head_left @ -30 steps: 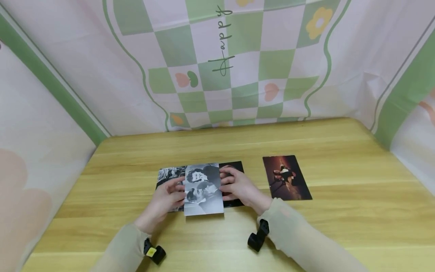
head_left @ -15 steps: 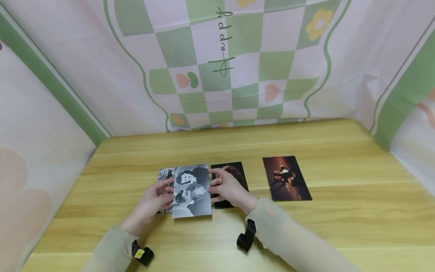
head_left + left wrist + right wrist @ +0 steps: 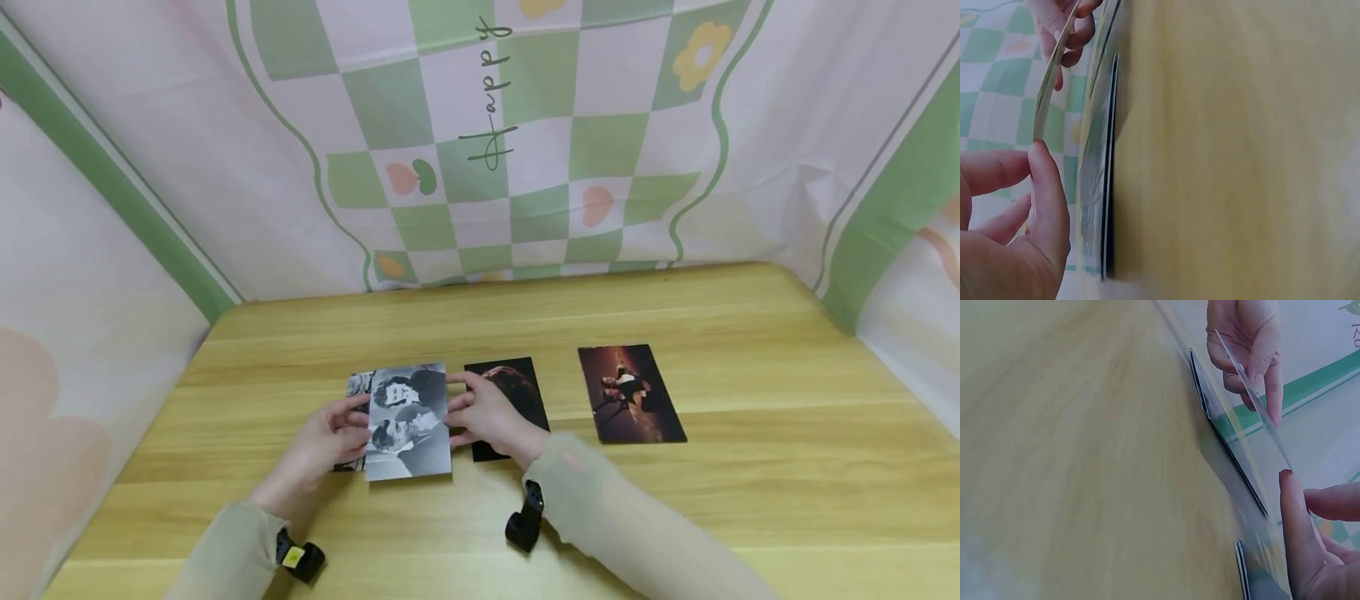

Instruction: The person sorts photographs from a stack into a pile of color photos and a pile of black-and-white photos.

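Fingertips of both hands pinch the side edges of a black-and-white photo: left hand on its left edge, right hand on its right edge, thumbs and fingers closed on the print. Wrist views show the photo lifted clear of the table, slightly bowed between the two grips, with a small stack of prints lying flat just under it. In the head view only a sliver of that stack shows past the held photo's left edge.

Outward: a dark photo lies flat on the wooden table, just right of the right hand and partly covered by it. A reddish-brown photo lies farther right, apart from the others. Checked green-and-pink cloth hangs behind the table.

Judgement on handling: keep the pinch light and at the edges only, so the glossy face stays free of prints; hold both sides level to limit the bowing; lower it squarely so its corners do not catch the stack below.

Against the earlier pictures: held photo and both hands have shifted left. The dark photo, mostly hidden under them a second ago, now lies almost fully exposed. The reddish-brown photo has not moved.
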### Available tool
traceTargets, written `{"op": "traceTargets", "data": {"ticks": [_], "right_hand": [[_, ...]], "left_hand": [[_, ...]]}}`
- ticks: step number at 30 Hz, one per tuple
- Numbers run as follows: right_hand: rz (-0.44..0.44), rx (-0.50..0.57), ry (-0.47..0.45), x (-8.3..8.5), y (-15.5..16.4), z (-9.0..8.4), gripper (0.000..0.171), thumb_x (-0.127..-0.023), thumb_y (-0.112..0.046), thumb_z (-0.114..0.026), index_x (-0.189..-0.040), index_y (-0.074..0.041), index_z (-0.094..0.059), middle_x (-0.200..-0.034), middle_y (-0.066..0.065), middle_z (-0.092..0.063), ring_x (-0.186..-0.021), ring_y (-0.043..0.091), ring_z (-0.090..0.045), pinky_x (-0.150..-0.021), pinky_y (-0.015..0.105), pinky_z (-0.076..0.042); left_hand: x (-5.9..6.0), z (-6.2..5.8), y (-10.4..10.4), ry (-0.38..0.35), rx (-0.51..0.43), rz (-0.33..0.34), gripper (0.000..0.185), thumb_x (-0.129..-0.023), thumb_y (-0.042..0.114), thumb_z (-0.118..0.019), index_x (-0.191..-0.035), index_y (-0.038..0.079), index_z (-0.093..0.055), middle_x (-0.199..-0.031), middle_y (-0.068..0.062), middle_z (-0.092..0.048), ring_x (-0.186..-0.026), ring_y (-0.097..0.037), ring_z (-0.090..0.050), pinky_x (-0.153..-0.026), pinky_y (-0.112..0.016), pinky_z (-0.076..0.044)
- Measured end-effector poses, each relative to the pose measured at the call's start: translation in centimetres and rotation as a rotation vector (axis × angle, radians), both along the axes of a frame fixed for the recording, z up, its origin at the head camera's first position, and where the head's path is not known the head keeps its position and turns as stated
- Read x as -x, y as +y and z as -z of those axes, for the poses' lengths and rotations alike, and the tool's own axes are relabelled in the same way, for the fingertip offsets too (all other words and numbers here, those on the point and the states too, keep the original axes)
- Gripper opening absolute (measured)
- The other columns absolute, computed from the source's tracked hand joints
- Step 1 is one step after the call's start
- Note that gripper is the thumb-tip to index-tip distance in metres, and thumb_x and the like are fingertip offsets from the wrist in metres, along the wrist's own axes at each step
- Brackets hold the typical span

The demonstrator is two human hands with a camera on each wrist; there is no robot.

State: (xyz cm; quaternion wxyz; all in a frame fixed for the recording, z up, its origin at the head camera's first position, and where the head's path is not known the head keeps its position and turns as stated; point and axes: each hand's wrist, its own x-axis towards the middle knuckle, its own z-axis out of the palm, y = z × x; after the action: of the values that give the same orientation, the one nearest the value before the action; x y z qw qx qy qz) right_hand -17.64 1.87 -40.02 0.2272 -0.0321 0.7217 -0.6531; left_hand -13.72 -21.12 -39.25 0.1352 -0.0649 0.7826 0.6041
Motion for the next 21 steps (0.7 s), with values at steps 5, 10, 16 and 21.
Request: {"op": "traceTargets", "data": {"ticks": [5,10,16,21], "right_hand": [[-0.002,0.018,-0.014,0.2,-0.8,-0.1,0.06,-0.086,0.011,-0.058,-0.14,-0.008,-0.041,-0.097,0.016,-0.057,-0.078,0.02,-0.062,-0.062,0.035,-0.061],[0.005,0.038,-0.024,0.3,-1.6,0.1,0.06,-0.085,0.013,-0.059,-0.139,-0.008,-0.043,-0.099,0.017,-0.055,-0.08,0.021,-0.061,-0.064,0.037,-0.061],[0.025,0.047,-0.056,0.6,-2.7,0.5,0.062,-0.084,0.013,-0.06,-0.14,-0.009,-0.043,-0.102,0.017,-0.055,-0.082,0.022,-0.062,-0.066,0.036,-0.061],[0.016,0.052,-0.032,0.7,-3.4,0.6,0.062,-0.085,0.013,-0.059,-0.141,-0.007,-0.042,-0.103,0.018,-0.057,-0.084,0.024,-0.064,-0.066,0.037,-0.061]], "left_hand": [[0.2,-0.3,-0.8,-0.002,0.008,0.021,0.061,-0.087,-0.009,-0.053,-0.144,-0.004,-0.031,-0.105,-0.011,-0.052,-0.076,-0.01,-0.055,-0.067,-0.018,-0.055],[0.3,-0.3,-1.6,-0.006,0.043,0.036,0.061,-0.087,-0.009,-0.054,-0.143,-0.006,-0.031,-0.108,-0.014,-0.052,-0.078,-0.009,-0.056,-0.069,-0.019,-0.056],[0.5,-0.2,-2.5,-0.024,0.077,0.04,0.059,-0.088,-0.009,-0.052,-0.143,-0.005,-0.031,-0.11,-0.015,-0.053,-0.082,-0.008,-0.057,-0.073,-0.02,-0.057],[0.7,-0.1,-3.0,-0.027,0.091,0.038,0.059,-0.087,-0.01,-0.052,-0.142,-0.007,-0.031,-0.107,-0.014,-0.055,-0.081,-0.009,-0.057,-0.072,-0.021,-0.057]]}}
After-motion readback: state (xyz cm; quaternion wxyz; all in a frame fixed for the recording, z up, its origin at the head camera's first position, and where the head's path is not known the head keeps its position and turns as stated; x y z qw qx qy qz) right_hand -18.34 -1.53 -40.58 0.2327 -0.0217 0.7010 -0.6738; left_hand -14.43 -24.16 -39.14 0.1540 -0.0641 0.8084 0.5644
